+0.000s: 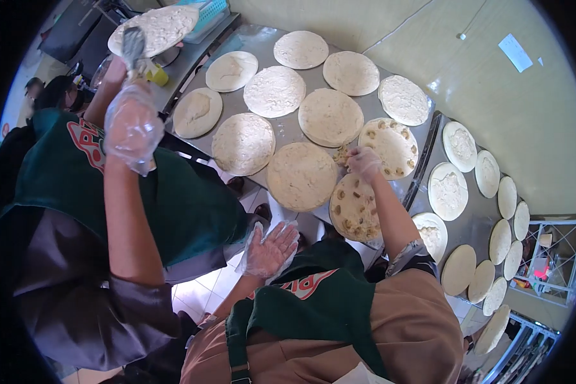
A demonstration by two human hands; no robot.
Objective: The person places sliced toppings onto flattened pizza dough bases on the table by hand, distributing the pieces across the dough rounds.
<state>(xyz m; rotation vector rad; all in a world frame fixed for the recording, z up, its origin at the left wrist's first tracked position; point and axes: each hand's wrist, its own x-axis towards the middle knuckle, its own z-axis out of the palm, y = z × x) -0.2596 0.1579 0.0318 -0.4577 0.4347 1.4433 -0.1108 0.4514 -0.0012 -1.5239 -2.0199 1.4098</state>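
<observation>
My right hand (365,163), in a clear plastic glove, has its fingers closed on some brownish topping pieces (341,155) between the dough rounds. Just below it lies a round (354,208) with brown pieces scattered over its cream spread. Beside the hand, at upper right, a second round (388,148) carries similar pieces, mostly round its edge. To the left of the hand is a round covered only with spread (302,176). My left hand (272,248), also gloved, is held palm up over the floor with its fingers spread and nothing in it.
A co-worker in a green apron (121,192) stands at the left, one gloved hand (133,125) on a spatula at a raised round (155,31). More rounds cover the metal table (256,40) and a second table (467,233) at the right. A wall (403,38) runs behind.
</observation>
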